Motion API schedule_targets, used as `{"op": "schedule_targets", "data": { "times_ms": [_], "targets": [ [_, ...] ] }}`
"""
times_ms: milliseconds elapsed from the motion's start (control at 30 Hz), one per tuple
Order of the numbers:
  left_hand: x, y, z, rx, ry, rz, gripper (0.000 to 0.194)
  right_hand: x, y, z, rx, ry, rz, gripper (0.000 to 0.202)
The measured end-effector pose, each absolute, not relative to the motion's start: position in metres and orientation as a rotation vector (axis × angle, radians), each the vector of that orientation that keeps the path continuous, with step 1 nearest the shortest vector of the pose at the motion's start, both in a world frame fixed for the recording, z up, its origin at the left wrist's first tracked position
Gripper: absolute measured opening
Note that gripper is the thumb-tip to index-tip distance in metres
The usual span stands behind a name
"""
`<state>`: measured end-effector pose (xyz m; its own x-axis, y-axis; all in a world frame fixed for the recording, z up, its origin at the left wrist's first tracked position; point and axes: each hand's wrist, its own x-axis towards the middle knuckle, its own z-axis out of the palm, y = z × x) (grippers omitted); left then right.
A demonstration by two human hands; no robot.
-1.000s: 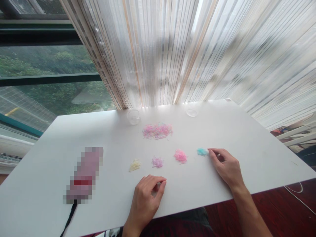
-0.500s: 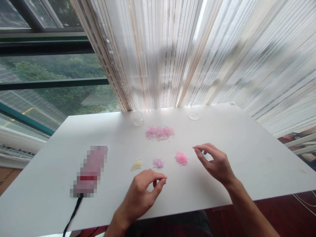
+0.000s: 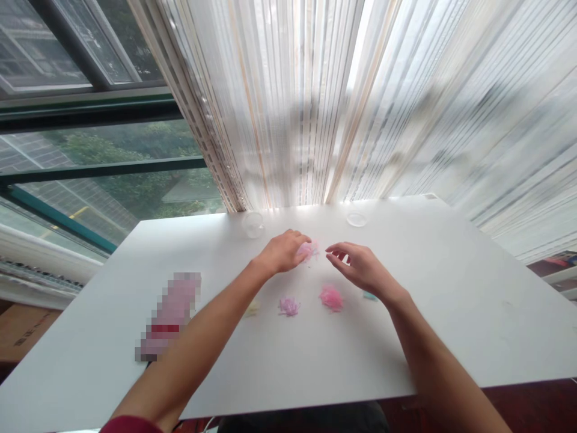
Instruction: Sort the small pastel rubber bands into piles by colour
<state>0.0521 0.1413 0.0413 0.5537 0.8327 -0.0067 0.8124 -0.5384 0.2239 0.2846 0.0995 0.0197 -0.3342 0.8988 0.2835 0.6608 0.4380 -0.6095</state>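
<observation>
At the back middle of the table, a mixed pile of small, thin pink and pastel pieces [image 3: 309, 250] is partly hidden by my left hand [image 3: 285, 251]. That hand is at the pile's left side, thumb and fingers a little apart. Just right of the pile hovers my right hand [image 3: 354, 264], its thumb and index finger parted with nothing visible between them. Nearer me lie sorted heaps: a purple heap [image 3: 289, 307], a bright pink heap [image 3: 332, 298], a pale yellow heap [image 3: 253, 308] half behind my left forearm, and a blue-green heap [image 3: 370, 295] beneath my right wrist.
A clear round container [image 3: 253, 225] and a clear shallow lid or dish [image 3: 356, 220] stand at the back edge of the white table [image 3: 451, 300]. A blurred-out pinkish oblong object [image 3: 174, 313] lies at left. A striped curtain [image 3: 306, 108] hangs behind.
My left hand has reached forward from near the purple heap to the mixed pile, its pinch loosened. My right hand has moved left and slightly forward from the blue-green heap toward the pile.
</observation>
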Motion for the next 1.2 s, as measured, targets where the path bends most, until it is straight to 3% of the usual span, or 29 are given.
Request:
{"op": "schedule_targets", "data": {
  "times_ms": [133, 267, 467, 567, 933, 1200],
  "targets": [
    [0.077, 0.164, 0.033, 2.601, 1.399, 0.016, 0.036, 0.295, 0.101, 0.008, -1.332, -2.067, 0.479, 0.019],
    [0.082, 0.174, 0.028, 2.592, 1.397, -0.026, 0.026, 0.304, 0.098, 0.001, -1.320, -2.061, 0.462, 0.019],
    [0.078, 0.176, 0.027, 2.537, 1.416, 0.050, 0.025, 0.302, 0.094, 0.001, -1.285, -2.047, 0.461, 0.020],
    [0.075, 0.178, 0.028, 2.505, 1.448, 0.140, 0.014, 0.299, 0.093, 0.001, -1.263, -2.046, 0.455, 0.020],
    [0.058, 0.181, 0.042, 2.403, 1.444, 0.449, 0.018, 0.296, 0.093, -0.001, -1.212, -2.053, 0.454, 0.018],
    [0.047, 0.176, 0.051, 2.400, 1.468, 0.317, 0.017, 0.296, 0.092, 0.000, -1.202, -2.061, 0.463, 0.019]
  ]
}}
